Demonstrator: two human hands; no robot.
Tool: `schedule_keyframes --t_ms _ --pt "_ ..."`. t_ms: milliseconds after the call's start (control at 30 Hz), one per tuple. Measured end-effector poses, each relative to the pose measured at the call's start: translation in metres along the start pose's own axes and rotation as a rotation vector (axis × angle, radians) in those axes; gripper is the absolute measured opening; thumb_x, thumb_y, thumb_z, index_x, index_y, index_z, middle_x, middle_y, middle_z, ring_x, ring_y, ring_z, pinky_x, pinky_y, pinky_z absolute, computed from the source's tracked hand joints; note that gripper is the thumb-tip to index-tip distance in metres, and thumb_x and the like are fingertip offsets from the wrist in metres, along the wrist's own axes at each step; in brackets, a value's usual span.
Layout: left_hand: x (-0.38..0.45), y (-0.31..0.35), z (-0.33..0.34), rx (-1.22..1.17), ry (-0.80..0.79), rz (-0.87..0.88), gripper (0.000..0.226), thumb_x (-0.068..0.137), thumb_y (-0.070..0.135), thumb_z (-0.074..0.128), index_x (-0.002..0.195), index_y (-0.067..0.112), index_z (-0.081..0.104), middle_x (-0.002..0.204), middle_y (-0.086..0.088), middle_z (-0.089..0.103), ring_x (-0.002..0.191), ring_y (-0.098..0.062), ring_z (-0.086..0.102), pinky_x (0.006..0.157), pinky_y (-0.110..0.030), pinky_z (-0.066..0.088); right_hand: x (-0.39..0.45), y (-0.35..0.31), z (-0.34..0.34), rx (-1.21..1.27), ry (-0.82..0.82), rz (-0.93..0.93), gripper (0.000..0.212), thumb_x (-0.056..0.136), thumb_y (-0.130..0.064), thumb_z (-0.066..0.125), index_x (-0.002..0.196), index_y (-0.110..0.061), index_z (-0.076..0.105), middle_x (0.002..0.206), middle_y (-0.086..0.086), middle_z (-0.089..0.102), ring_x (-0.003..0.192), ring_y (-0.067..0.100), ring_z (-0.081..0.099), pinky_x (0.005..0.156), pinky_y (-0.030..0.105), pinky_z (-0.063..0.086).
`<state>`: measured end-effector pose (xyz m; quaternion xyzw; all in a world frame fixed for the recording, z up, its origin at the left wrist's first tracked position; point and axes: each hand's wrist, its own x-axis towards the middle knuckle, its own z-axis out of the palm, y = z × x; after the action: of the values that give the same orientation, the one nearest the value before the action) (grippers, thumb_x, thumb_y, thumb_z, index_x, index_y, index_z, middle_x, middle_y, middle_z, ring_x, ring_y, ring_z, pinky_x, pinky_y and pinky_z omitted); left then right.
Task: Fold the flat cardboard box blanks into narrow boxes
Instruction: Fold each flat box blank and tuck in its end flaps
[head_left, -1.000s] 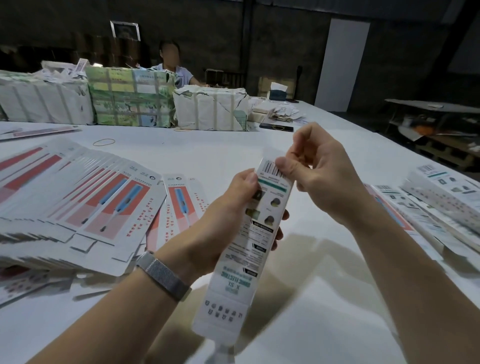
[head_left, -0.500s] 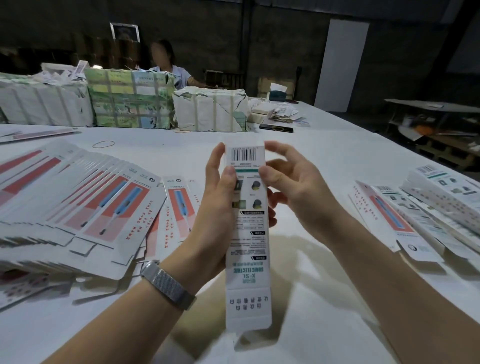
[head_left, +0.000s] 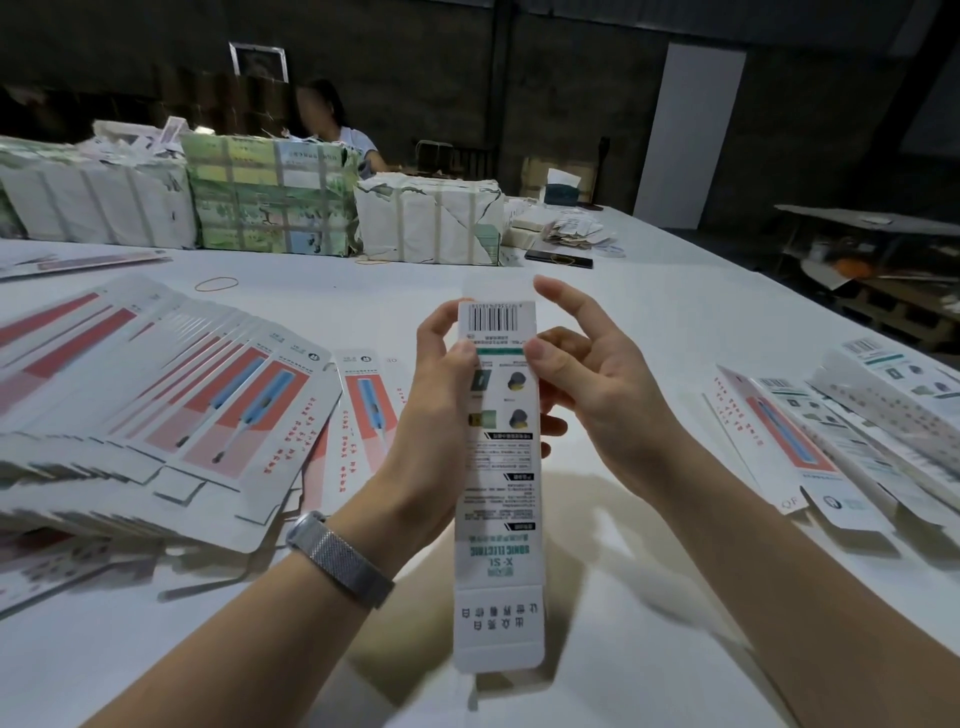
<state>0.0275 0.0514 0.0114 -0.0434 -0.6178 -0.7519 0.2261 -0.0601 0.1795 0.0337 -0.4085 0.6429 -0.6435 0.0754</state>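
A long narrow white box (head_left: 500, 499) with a barcode at its far end stands nearly upright in front of me above the white table (head_left: 623, 332). My left hand (head_left: 434, 410) grips its left side, thumb on the printed face and fingers behind. My right hand (head_left: 592, 374) pinches its right edge just below the barcode with the thumb, the index finger raised beside the open far flap. A fanned pile of flat blanks (head_left: 156, 410) with red and blue print lies to the left. More boxes (head_left: 852, 431) lie to the right.
Wrapped paper bundles (head_left: 270, 202) line the far side of the table, and a person (head_left: 332, 124) sits behind them. A rubber band (head_left: 215, 283) and a dark phone (head_left: 558, 258) lie on the table. A low bench (head_left: 872, 223) stands off to the right.
The box swung from a slant to nearly upright. My right hand went from curling over the far end to pinching the right edge, index finger lifted.
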Motion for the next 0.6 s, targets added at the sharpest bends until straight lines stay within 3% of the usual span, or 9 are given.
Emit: schedule_keyframes --t_ms 200,367,600 --pt "0.0008 -0.0038 -0.0006 0.023 -0.013 0.056 0.027 0.110 0.031 0.029 0.135 0.034 0.036 0.094 -0.009 0.074 0.077 -0.033 0.073 0.063 -0.038 0.059 0.0012 0.0002 -0.0007 0.009 -0.024 0.003 0.039 0.093 -0.027 0.055 0.131 -0.038 0.048 0.093 0.013 0.069 0.080 0.025 0.064 0.060 0.025 0.051" --pt "0.0007 -0.0037 -0.0011 0.047 -0.040 0.058 0.036 0.099 0.040 0.034 0.135 0.039 0.035 0.094 -0.005 0.074 0.075 -0.031 0.073 0.062 -0.035 0.059 0.0008 0.0013 -0.0023 0.026 -0.060 -0.003 0.028 0.095 -0.026 0.049 0.122 -0.026 0.057 0.086 0.003 0.069 0.079 0.028 0.061 0.058 0.024 0.049" --pt "-0.0008 -0.0015 -0.0001 0.043 -0.085 0.035 0.037 0.099 0.041 0.034 0.135 0.034 0.034 0.094 -0.010 0.073 0.077 -0.036 0.074 0.062 -0.038 0.059 0.0004 0.0032 -0.0021 -0.001 -0.012 -0.017 0.026 0.090 -0.024 0.052 0.114 -0.018 0.058 0.098 0.015 0.068 0.080 0.031 0.061 0.057 0.026 0.048"
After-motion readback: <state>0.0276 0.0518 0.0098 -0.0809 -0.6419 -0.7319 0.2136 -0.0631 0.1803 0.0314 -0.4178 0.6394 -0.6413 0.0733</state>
